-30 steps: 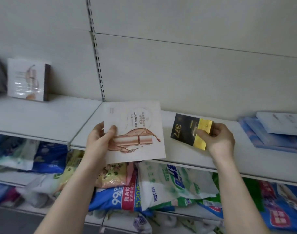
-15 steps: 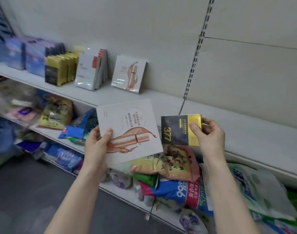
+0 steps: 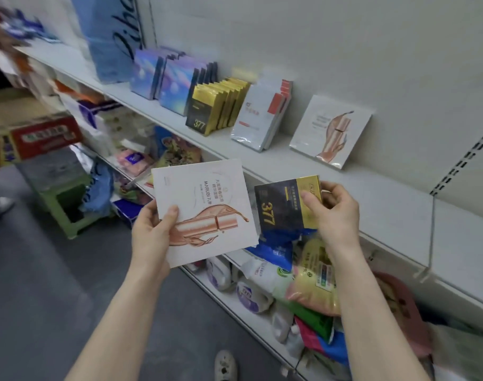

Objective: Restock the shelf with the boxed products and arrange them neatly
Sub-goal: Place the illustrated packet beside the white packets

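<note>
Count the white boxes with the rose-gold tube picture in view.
2. The held box is gripped by the left hand; the shelved box leans against the back panel on the upper shelf, right of the red-and-white packs. More could hide behind it.

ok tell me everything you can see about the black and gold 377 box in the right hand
The 377 box is a flat rectangular carton, glossy card by its look, mostly black with gold 377 digits running sideways and a gold band at one end bearing small print. It is held in the air before the shelf edge, face toward the camera. The right hand pinches the gold end, thumb on the front, fingers behind.
</note>
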